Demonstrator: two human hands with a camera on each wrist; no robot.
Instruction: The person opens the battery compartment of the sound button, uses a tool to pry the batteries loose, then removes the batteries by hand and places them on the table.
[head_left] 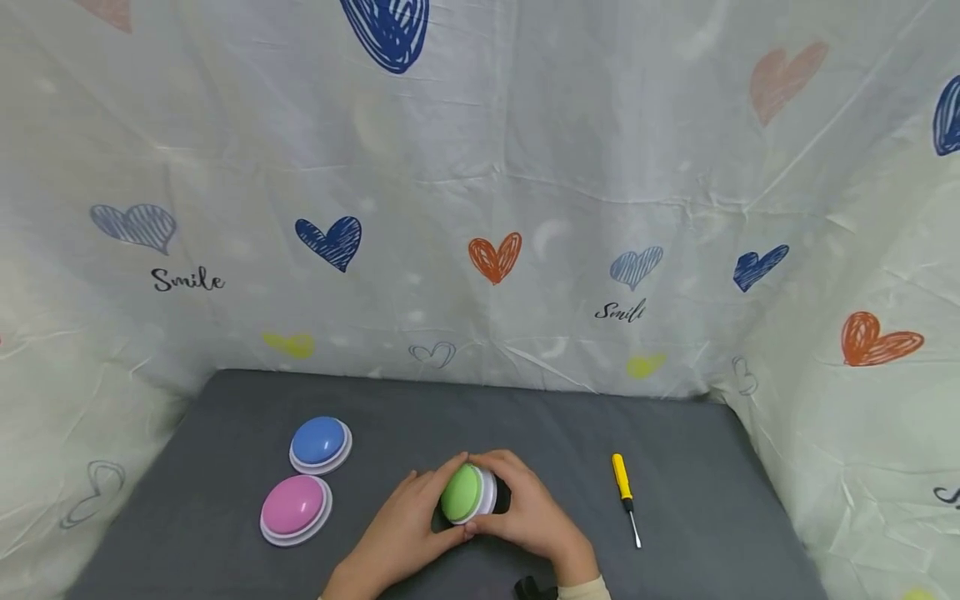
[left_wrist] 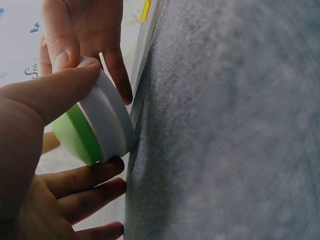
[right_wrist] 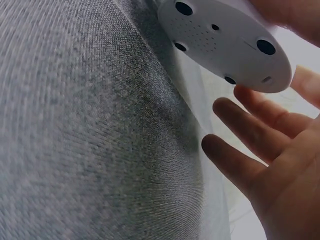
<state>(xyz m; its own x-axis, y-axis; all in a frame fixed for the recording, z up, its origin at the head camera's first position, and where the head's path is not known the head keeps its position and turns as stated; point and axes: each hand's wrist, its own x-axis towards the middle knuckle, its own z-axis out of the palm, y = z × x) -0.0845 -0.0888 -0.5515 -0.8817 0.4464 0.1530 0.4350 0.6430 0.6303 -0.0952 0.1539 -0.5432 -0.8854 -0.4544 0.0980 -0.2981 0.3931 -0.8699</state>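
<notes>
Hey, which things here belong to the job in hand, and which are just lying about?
In hand:
- green-topped button, held by the left hand and right hand

Apparently just lying about:
- blue-topped button
- pink-topped button
- yellow-handled screwdriver

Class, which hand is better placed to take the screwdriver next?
Probably the right hand: it is nearer the yellow-handled screwdriver, while the left hand, also gripping the green button, could support it.

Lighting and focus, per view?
Head: fairly even light, yellow-handled screwdriver legible; left wrist: green-domed button dim against overbright backdrop, grey cloth soft toward the right edge; right wrist: button's white underside shaded, backdrop overbright and blurred.
</notes>
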